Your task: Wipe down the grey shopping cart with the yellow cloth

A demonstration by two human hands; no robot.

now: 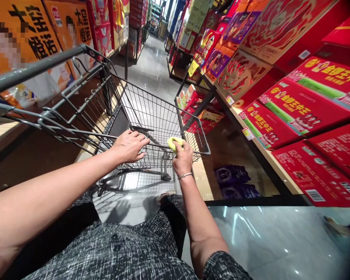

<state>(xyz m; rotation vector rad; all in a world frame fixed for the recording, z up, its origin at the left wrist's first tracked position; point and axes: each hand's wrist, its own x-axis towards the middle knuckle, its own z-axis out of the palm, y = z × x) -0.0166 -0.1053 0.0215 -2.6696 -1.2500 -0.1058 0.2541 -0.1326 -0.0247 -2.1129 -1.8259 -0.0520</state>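
Observation:
A grey wire shopping cart (151,105) stands in front of me, seen at a slant. My left hand (130,146) lies over the cart's near side rim, its fingers stretched out and its thumb apart, with nothing visible in it. My right hand (183,159), with a bracelet at the wrist, is closed on a yellow-green cloth (172,143) at the same rim, farther right. The cloth looks folded into a loop, and the fingers hide part of it. Inside the wire basket I see no goods. The cart's handlebar (43,69) reaches toward the upper left.
Red cartons (297,111) fill the shelf on the right, with purple packages (233,175) on its low board. Orange packages (32,35) stand on the left shelf. A tiled aisle (154,62) runs ahead. Another person's foot (336,227) shows at the lower right.

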